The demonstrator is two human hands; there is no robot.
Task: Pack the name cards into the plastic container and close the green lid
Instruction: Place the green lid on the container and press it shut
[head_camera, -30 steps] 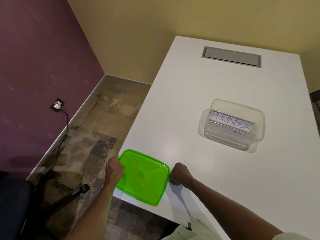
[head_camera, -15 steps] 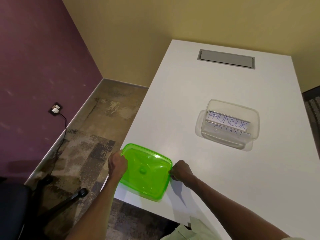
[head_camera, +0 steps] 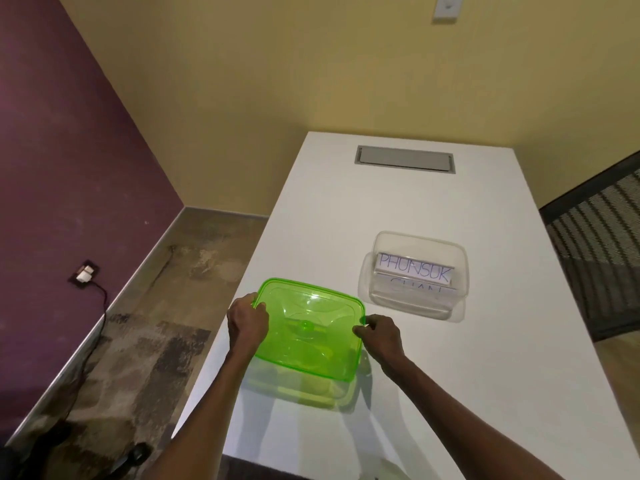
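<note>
Head view: left hand [head_camera: 248, 322] and right hand [head_camera: 380, 336] grip the green lid [head_camera: 309, 327] by its side edges, raised off the table [head_camera: 485, 375].

Lid [head_camera: 308, 327] held above table [head_camera: 485, 393] near its left edge, left hand [head_camera: 247, 323] on its left side, right hand [head_camera: 381, 336] on its right, container [head_camera: 415, 275] beyond to the right, name cards [head_camera: 414, 271] inside it, hatch [head_camera: 405, 159] at table's far end

Green lid [head_camera: 308, 327]: lifted off the surface [head_camera: 485, 375], now tilted in the air, nearer the plastic container [head_camera: 415, 271].
Hands: risen with it.
</note>
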